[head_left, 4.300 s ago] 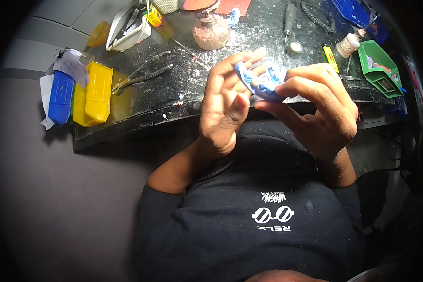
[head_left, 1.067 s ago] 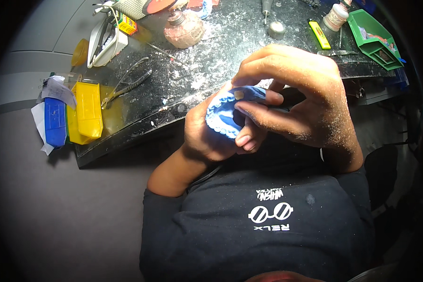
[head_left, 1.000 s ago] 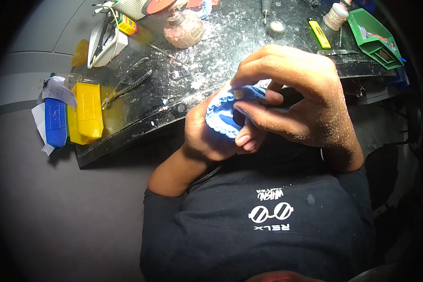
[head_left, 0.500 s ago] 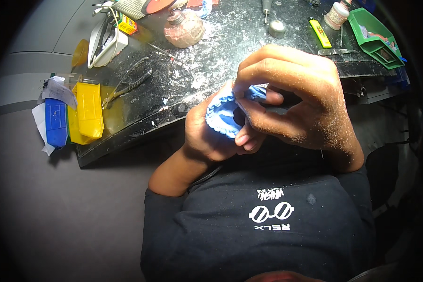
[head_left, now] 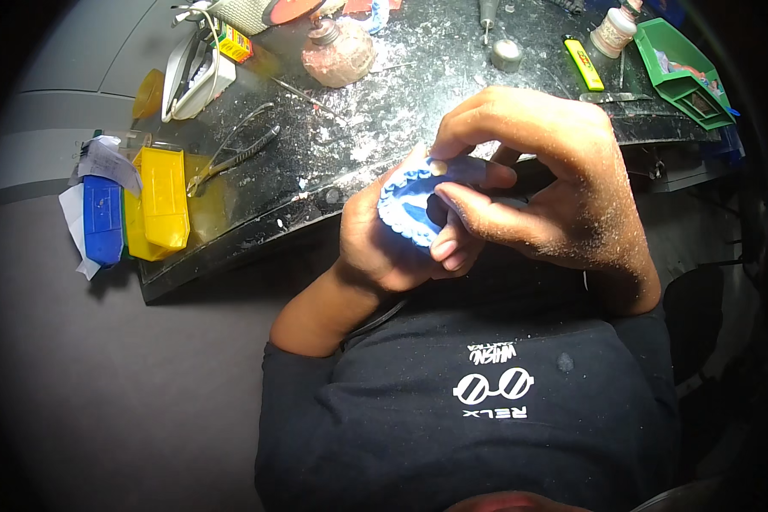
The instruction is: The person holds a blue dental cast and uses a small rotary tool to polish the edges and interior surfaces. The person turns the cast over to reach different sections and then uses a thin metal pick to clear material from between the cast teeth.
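A blue dental cast (head_left: 396, 206) with a horseshoe row of teeth rests in my left hand (head_left: 369, 243), whose fingers wrap round it from below and behind. Its toothed side faces up. At the cast's upper part shows a small cream-coloured piece (head_left: 438, 167), which looks like a single tooth. My right hand (head_left: 550, 183) is over the right side of the cast, dusted with pale grains. Its thumb and forefinger are apart, with the cream piece close to the forefinger tip. Part of the cast is hidden behind the fingers.
On the dark, powder-strewn bench (head_left: 350, 128) are pliers (head_left: 235, 162), a pinkish burner bottle (head_left: 340, 60), a yellow-green lighter (head_left: 583, 64), a metal cup (head_left: 505, 55) and a green bin (head_left: 670, 64). Yellow (head_left: 164, 200) and blue (head_left: 102, 222) bins hang at the left edge.
My right thumb and forefinger have parted, so the cream piece shows between them. My left hand still holds the cast, which has shifted and tilted slightly.
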{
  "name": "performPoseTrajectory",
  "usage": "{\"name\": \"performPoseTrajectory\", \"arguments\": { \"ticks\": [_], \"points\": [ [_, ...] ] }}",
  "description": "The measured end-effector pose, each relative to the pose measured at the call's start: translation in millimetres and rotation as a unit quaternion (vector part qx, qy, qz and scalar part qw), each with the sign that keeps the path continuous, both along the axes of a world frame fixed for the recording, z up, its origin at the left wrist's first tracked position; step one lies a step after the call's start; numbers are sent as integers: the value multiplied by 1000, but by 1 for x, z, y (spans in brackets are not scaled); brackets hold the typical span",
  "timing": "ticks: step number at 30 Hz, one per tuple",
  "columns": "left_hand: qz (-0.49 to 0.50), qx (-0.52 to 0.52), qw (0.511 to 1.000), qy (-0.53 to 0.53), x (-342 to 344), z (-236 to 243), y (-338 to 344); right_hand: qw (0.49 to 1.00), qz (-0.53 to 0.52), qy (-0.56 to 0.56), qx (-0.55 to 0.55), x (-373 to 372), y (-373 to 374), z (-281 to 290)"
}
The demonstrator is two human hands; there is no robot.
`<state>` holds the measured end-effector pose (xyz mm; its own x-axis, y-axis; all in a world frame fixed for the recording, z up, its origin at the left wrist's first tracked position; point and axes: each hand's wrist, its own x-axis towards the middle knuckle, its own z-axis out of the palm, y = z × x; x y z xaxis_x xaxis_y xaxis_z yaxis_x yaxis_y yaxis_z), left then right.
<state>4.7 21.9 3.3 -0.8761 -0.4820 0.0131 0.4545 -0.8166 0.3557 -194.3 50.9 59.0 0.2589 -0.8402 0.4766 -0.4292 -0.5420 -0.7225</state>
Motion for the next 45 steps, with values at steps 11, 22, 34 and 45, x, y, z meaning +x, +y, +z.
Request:
{"name": "performPoseTrajectory", "arguments": {
  "ticks": [11,22,34,45],
  "points": [
    [15,94,991,-90,11,0,-6,997,28,-53,-57,-14,-2,-15],
    [239,-175,951,-87,4,13,-2,955,-85,7,-284,-6,10,-27],
    [176,-57,983,10,1,26,-6,943,-96,-12,-318,-12,11,-21],
    [179,-24,982,-52,0,36,1,966,-48,-54,-247,-9,12,-19]
  ]
}}
